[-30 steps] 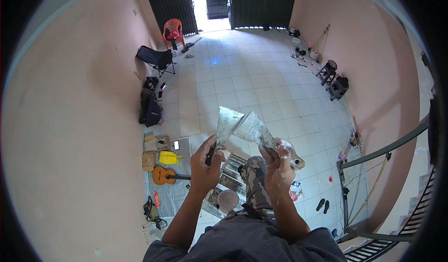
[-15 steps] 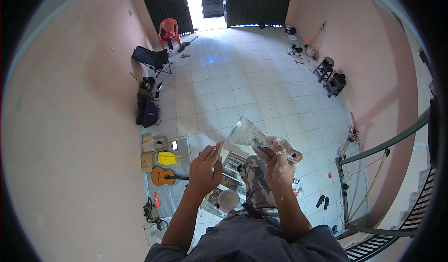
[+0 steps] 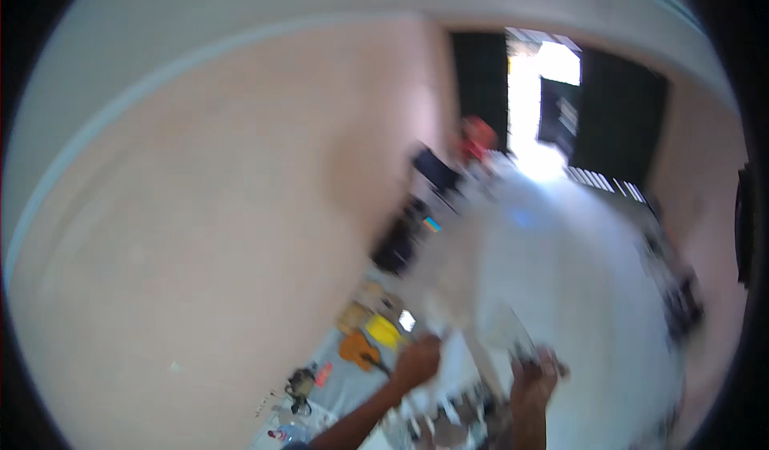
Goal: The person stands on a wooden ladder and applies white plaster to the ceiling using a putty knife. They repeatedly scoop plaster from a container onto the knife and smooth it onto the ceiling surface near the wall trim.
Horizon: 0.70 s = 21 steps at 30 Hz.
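Note:
Motion blurs the view. My left hand [image 3: 418, 359] is raised at lower centre, fingers curled on a scraper [image 3: 443, 330] whose blade is too smeared to make out clearly. To its right, my right hand [image 3: 534, 374] grips a wide metal scraper [image 3: 509, 330], blade pointing up-left and handle partly hidden by the fingers. The two hands are apart. Below and beyond them, smeared light and dark objects on the floor cannot be made out.
A pink wall [image 3: 200, 194] fills the left. Along it stand a red chair [image 3: 477, 135], black folding chair [image 3: 435, 170], dark bags [image 3: 394, 246], cardboard boxes [image 3: 353, 315], a yellow item [image 3: 383, 330] and a guitar [image 3: 357, 349]. An open doorway [image 3: 525, 106] is beyond.
The view has swung left and upward, shifting the room rightward and showing more left wall. My hands now sit lower and farther right in the picture, both still raised.

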Motion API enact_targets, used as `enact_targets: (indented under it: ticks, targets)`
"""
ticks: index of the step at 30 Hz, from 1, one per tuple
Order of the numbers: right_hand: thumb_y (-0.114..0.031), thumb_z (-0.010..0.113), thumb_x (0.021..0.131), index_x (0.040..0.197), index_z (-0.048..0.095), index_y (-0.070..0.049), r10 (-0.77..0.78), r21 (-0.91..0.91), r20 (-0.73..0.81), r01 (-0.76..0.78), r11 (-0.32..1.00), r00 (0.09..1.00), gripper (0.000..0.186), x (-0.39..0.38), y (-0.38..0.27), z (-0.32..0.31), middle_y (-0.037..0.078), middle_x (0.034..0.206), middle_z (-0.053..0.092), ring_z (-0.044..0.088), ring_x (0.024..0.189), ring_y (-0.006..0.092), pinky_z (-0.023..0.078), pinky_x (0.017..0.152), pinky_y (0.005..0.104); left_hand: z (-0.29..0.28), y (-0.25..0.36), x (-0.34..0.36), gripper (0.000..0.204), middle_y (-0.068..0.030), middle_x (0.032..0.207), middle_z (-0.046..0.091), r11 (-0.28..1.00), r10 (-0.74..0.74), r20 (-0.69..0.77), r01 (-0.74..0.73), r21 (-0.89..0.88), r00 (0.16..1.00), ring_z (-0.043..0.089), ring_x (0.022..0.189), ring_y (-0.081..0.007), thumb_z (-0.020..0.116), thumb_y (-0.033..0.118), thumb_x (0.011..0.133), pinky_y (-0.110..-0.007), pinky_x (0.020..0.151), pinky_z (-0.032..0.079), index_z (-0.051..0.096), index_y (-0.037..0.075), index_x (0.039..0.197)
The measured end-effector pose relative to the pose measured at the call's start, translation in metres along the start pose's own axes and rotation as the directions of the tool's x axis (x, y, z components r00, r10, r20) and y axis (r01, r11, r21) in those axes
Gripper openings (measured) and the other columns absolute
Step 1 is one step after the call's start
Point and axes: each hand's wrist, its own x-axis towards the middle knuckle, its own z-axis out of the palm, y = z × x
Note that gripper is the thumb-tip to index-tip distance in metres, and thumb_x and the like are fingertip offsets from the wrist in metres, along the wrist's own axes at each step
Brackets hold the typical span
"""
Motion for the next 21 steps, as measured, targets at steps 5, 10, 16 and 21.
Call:
enact_targets:
  ticks: [5, 10, 16, 21]
  targets:
    - [-0.017, 0.062, 0.085, 0.101, 0.064, -0.003, 0.476, 0.788, 0.593, -0.345, -0.51, 0.65, 0.021, 0.075, 0.052, -0.067, 0.009, 0.102, 0.066, 0.059, 0.11, 0.0333, 0.047, 0.101, 0.0497, 0.014, -0.007, -0.066, 0.037, -0.0147, 0.085, 0.064, 0.73, -0.462, 0.116, 0.451, -0.513, 0.879, 0.061, 0.063, -0.0303, 0.054, 0.021, 0.091, -0.041, 0.061, 0.049, 0.054, 0.01, 0.127]
    - [-0.022, 0.068, 0.078, 0.104, 0.065, -0.003, 0.596, 0.719, 0.695, -0.394, -0.573, 0.402, 0.032, 0.043, 0.082, -0.035, 0.01, 0.109, 0.067, 0.056, 0.117, 0.0357, 0.045, 0.103, 0.0483, 0.037, 0.004, -0.186, 0.034, -0.0174, 0.091, 0.069, 0.579, -0.779, -0.05, 0.687, -0.439, 0.625, 0.065, 0.088, -0.0314, 0.053, 0.026, 0.091, -0.044, 0.072, 0.052, 0.064, 0.002, 0.112]
    - [-0.027, 0.069, 0.076, 0.104, 0.066, -0.003, 0.654, 0.623, 0.736, -0.554, -0.553, 0.175, 0.037, 0.04, 0.126, -0.066, 0.012, 0.104, 0.07, 0.063, 0.105, 0.0349, 0.051, 0.096, 0.0451, 0.053, 0.018, -0.316, 0.024, -0.0139, 0.086, 0.066, 0.52, -0.854, -0.22, 0.778, -0.353, 0.471, 0.064, 0.084, -0.0307, 0.057, 0.026, 0.088, -0.046, 0.073, 0.053, 0.066, 0.005, 0.095]
    - [-0.025, 0.067, 0.079, 0.099, 0.068, -0.004, 0.741, 0.666, 0.641, -0.623, -0.41, 0.198, 0.03, 0.03, 0.145, -0.071, 0.013, 0.104, 0.07, 0.067, 0.096, 0.0335, 0.055, 0.089, 0.0451, 0.107, 0.013, -0.392, 0.013, -0.0086, 0.083, 0.064, 0.354, -0.932, -0.11, 0.794, -0.494, 0.347, 0.062, 0.074, -0.0256, 0.059, 0.022, 0.085, -0.04, 0.065, 0.052, 0.065, 0.011, 0.087]
